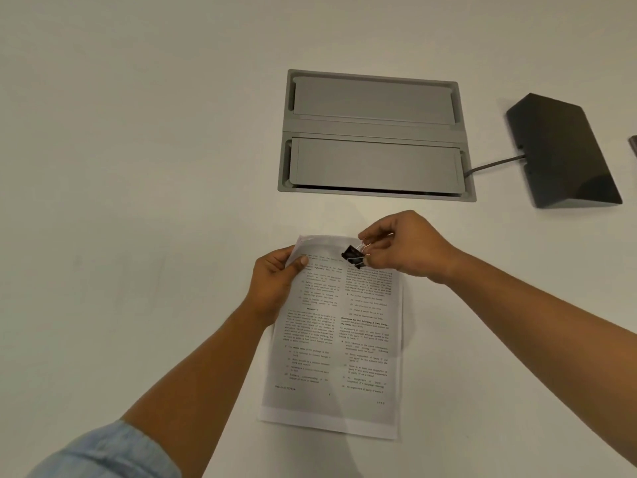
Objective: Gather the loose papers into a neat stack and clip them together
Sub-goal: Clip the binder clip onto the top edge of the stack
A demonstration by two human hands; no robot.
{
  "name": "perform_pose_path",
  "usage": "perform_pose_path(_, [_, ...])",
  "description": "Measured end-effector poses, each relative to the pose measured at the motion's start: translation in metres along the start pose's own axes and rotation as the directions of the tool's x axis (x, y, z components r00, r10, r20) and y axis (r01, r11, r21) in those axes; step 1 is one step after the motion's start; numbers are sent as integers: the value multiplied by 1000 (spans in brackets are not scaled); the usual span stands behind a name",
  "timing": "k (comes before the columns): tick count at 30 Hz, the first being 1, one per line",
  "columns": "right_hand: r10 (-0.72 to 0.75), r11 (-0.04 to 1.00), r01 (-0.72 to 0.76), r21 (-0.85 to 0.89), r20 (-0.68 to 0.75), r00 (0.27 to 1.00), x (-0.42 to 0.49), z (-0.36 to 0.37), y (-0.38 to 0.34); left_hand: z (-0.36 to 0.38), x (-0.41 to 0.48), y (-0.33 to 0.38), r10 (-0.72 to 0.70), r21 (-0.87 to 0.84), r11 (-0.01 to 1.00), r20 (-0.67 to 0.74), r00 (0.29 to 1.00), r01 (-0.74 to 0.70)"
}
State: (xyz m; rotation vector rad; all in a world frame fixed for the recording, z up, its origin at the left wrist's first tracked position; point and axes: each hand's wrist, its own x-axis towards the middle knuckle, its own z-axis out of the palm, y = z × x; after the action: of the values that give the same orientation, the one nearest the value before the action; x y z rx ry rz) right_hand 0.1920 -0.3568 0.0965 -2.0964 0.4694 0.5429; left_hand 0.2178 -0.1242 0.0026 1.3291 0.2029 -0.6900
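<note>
A stack of printed papers (pixel 334 339) lies on the white table, its top edge lifted slightly. My left hand (pixel 275 282) grips the stack's top left corner, thumb on the page. My right hand (pixel 403 248) pinches the wire handles of a black binder clip (pixel 352 256) held at the top edge of the stack, right of centre. Whether the clip's jaws bite the paper I cannot tell.
A grey cable hatch (pixel 374 136) with two flaps is set into the table just beyond the papers. A dark wedge-shaped device (pixel 562 150) with a cable stands at the right. Another dark object (pixel 633 146) peeks in at the right edge.
</note>
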Motion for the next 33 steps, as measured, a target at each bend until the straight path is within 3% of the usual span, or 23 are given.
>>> perform_pose_path(13, [-334,885,309,-347,-12,943,27,-1,-41,-2,2,-2,40,63,997,31,999,-41])
perform_pose_path(22, [-343,750,380,-542,173,923,44,5,-52,-2,3,-4,44,58,997,7,999,-44])
perform_pose_path(33, [-272,800,367,-475,257,927,54,8,-49,-1,0,0,48,68,996,8,999,-48])
